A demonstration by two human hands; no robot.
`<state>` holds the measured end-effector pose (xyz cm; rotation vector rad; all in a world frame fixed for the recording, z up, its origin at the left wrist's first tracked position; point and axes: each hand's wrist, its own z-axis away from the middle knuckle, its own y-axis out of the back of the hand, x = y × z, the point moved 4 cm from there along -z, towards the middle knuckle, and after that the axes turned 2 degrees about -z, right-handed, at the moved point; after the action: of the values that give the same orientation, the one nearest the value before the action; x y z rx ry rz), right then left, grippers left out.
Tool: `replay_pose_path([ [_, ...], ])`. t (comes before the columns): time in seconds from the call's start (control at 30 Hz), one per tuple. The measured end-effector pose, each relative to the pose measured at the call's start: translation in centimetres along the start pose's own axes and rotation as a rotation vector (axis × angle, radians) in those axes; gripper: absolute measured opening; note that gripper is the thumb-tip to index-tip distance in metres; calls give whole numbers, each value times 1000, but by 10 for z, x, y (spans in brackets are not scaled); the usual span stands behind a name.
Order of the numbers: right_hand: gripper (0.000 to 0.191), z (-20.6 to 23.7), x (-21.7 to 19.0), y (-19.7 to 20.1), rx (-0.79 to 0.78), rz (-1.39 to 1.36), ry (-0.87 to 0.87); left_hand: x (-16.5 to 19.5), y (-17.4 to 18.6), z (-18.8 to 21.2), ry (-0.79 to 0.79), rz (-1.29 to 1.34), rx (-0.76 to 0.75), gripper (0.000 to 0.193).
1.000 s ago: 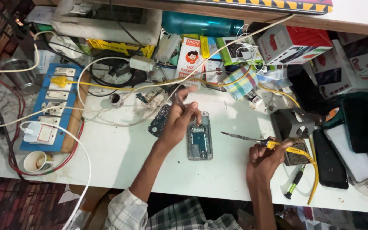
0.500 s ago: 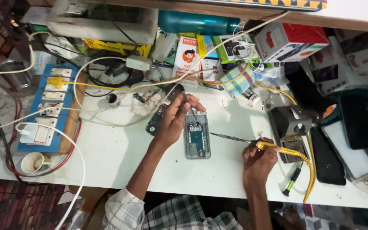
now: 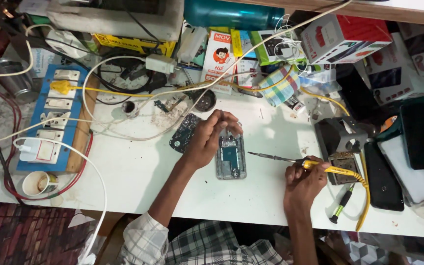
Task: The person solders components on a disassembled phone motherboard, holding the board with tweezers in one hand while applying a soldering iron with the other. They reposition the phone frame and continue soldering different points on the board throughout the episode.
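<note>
Two hands work mid-frame. Left hand (image 3: 207, 140) has moved onto the opened phone (image 3: 230, 157), pinching at its top. Right hand (image 3: 304, 182) grips the soldering iron (image 3: 290, 160), now closer.

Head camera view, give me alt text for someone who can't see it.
A person's left hand steadies an opened phone on a cluttered white table, while the right hand holds a yellow-handled soldering iron pointed toward it. A blue socket board lies at left.
</note>
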<state>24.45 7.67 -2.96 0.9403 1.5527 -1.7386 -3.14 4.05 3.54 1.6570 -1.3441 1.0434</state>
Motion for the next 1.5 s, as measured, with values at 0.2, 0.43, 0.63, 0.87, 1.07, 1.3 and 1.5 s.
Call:
replay_pose_path([
  [0.2,45,0,-2,-2,-98,-17,80,-5,2,2,-7,50,-59,22],
  [0.43,44,4,-2,-3,-29,102,-6,-14,9,14,-25,82,-28,13],
  [0.63,45,4,-6,-5,62,131,-39,-18,-2,15,9,18,29,17],
  [0.87,42,4,-7,-7,25,82,1,-9,3,11,-2,-15,58,33],
  [1.07,34,3,-7,-6,75,91,-11,-2,2,12,-41,-93,15,22],
  [1.3,33,6,-10,-18,-28,272,41,0,4,13,-38,-164,2,16],
  [1.5,36,8,-12,-23,-21,287,46,4,3,15,-38,-210,8,16],
])
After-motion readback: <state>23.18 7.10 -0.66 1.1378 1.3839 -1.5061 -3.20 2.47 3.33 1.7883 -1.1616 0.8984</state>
